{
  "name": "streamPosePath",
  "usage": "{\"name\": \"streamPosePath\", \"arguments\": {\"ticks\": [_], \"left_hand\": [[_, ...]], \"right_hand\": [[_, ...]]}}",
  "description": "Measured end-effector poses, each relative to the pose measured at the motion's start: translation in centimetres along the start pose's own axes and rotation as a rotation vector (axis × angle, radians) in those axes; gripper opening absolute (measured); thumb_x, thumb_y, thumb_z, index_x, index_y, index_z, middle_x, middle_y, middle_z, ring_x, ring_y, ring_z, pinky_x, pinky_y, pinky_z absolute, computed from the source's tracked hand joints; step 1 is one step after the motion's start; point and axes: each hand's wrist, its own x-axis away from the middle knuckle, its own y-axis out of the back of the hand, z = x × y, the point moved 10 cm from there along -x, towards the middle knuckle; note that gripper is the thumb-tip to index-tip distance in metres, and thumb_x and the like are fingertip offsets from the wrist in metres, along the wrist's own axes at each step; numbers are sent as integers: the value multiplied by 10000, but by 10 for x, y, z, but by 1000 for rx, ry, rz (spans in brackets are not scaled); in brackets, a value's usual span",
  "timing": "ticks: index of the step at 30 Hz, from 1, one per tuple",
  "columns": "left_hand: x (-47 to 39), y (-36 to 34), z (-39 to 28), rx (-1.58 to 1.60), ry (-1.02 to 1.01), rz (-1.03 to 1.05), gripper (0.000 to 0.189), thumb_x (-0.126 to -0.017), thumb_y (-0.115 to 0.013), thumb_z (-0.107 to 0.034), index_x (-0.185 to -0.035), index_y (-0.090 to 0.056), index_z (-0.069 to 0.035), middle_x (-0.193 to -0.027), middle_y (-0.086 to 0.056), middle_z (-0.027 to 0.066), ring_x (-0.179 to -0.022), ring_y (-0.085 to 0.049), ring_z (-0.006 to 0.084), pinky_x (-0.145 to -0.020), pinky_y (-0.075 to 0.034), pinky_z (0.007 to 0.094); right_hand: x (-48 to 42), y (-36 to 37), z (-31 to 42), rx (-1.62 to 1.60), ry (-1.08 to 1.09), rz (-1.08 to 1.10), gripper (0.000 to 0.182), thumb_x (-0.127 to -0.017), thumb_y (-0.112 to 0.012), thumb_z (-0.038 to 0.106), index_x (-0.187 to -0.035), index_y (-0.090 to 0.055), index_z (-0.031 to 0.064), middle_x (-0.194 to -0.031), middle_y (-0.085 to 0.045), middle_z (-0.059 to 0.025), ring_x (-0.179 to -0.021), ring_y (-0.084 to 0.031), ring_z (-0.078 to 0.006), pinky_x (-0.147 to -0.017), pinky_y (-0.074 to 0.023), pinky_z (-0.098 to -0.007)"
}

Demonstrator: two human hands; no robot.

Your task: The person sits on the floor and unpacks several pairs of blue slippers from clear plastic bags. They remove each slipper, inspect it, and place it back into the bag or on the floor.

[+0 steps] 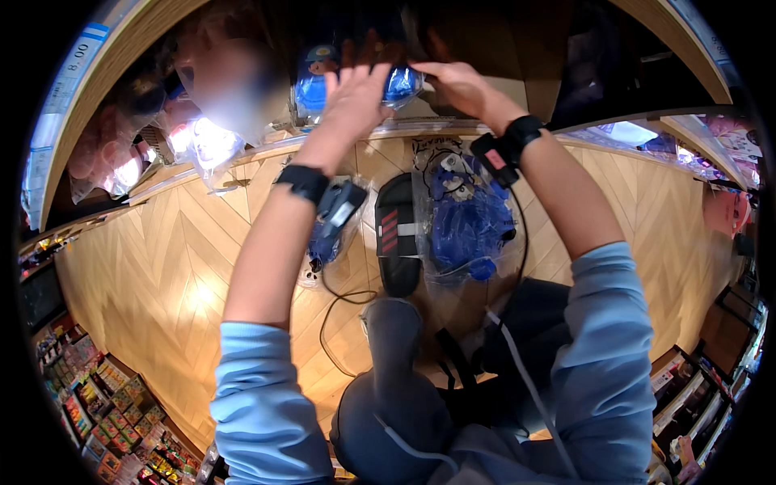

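Observation:
My left hand [359, 94] reaches onto the lower shelf with its fingers spread over blue goods in clear plastic. To its left, one bagged blue item [312, 91] bears a cartoon figure in a cap. Another shiny blue wrapped item [401, 85] shows between my hands. My right hand [464, 85] is at that item's right side, one digit pointing left towards it; its other fingers fade into shadow, so its grip is unclear. On the floor below lie a black slide sandal [398, 273] with red stripes and a clear bag of blue goods [464, 230].
A second blue bagged item [324, 242] lies beneath my left forearm. Cables hang from both wrist-worn devices. The shelf's front edge [388, 128] runs below my hands, with bagged goods [212, 142] to the left. My grey-clad knee [391, 327] is near the sandal. Stocked displays [121, 418] stand behind.

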Motion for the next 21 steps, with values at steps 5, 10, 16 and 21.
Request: {"name": "streamPosePath", "arguments": {"ticks": [5, 10, 16, 21], "left_hand": [[99, 54, 37, 306, -197, -540, 560, -828, -713, -193, -1340, -500, -112, -1489, -345, 162, -1397, -307, 329, -1094, -309, 426], [175, -51, 113, 1151, 300, -170, 342, -904, -637, -207, -1218, -594, -79, -1321, -531, 53, -1202, -489, 183, -1006, -367, 322], [239, -155, 81, 1390, 613, 273, 312, -933, -606, -252, -1204, -602, -97, -1132, -605, -23, -1032, -522, 80, -900, -394, 261], [245, -175, 25, 1569, 543, 405, 347, -940, -601, -261, -1227, -562, -71, -1136, -610, 12, -1031, -555, 110, -862, -445, 259]], "right_hand": [[72, 17, 67, 85, 56, -20, 655, -901, -658, 161, -1447, -326, 14, -1392, -453, -115, -1230, -488, -189, -1050, -391, -300], [116, 52, 62, 75, -80, 134, 504, -972, -552, 235, -1410, -352, 87, -1190, -597, -98, -1060, -607, -208, -933, -490, -280], [212, 97, -8, 442, -276, -7, 415, -967, -549, 265, -1304, -506, 27, -1186, -606, -82, -1072, -586, -156, -964, -451, -274], [259, 152, -87, 537, -604, -334, 625, -879, -651, 369, -1355, -442, 22, -1326, -474, -116, -1225, -432, -246, -1042, -355, -421]]}}
